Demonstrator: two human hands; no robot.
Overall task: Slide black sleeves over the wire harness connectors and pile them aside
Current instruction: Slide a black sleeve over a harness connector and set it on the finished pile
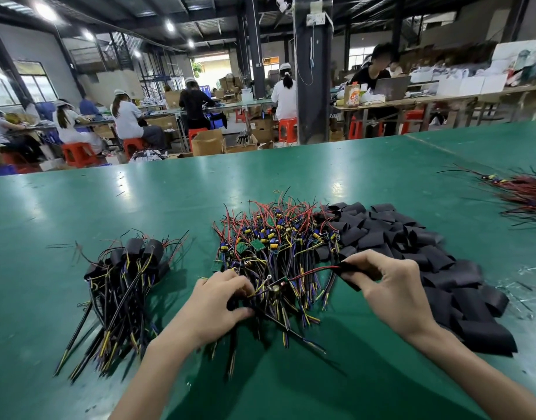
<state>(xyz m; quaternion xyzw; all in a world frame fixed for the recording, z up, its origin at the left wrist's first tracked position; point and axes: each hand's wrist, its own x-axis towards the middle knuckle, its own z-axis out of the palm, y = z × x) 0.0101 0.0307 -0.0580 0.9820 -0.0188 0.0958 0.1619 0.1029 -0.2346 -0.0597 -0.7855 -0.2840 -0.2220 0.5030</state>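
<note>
A heap of bare wire harnesses (272,237) with small green boards and red, yellow and black leads lies mid-table. My left hand (221,304) grips one harness (278,287) by its wire bundle at the heap's near edge. My right hand (387,283) pinches a black sleeve (351,275), and the harness's red lead runs into the sleeve's mouth. Loose flat black sleeves (418,253) spread out to the right. On the left lies a pile of sleeved harnesses (124,280).
The green table (79,207) stretches far ahead. Another bundle of red and black wires (524,195) lies at the far right edge. Small wire scraps dot the right side. Beyond the table, people sit at benches on red stools among cardboard boxes.
</note>
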